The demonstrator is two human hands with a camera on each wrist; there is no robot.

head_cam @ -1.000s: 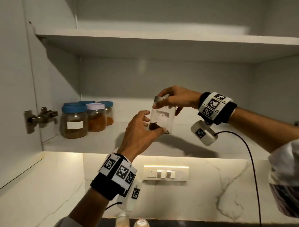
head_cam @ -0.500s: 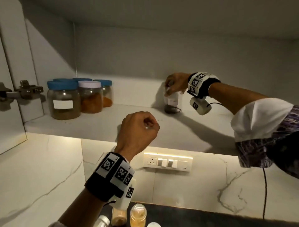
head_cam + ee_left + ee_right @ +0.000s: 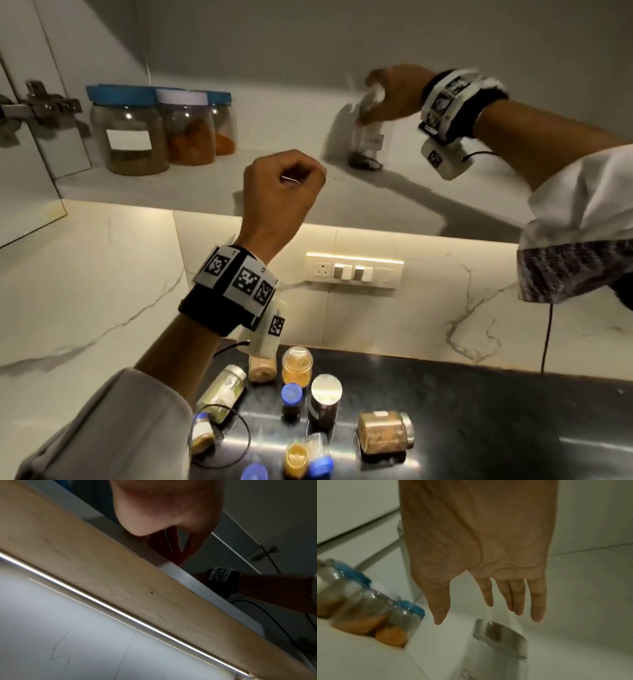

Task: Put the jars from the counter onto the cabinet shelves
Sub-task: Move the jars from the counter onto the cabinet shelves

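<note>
A clear jar with a silver lid and dark contents at the bottom stands upright far back on the white cabinet shelf. My right hand hovers just above its lid. In the right wrist view that hand has straight, spread fingers, apart from the jar. My left hand is raised in front of the shelf edge, curled into a fist with nothing in it; the left wrist view shows its fingers folded in. Several more jars stand or lie on the black counter below.
Three bigger jars with blue and white lids stand grouped at the shelf's left end, also seen as jars in the right wrist view. A cabinet door hinge juts out at left. A switch panel sits on the marble wall.
The right hand carried the jar to the back of the shelf, set it down and let go. The left hand released the jar and drew back into a fist. My view tilted down.
</note>
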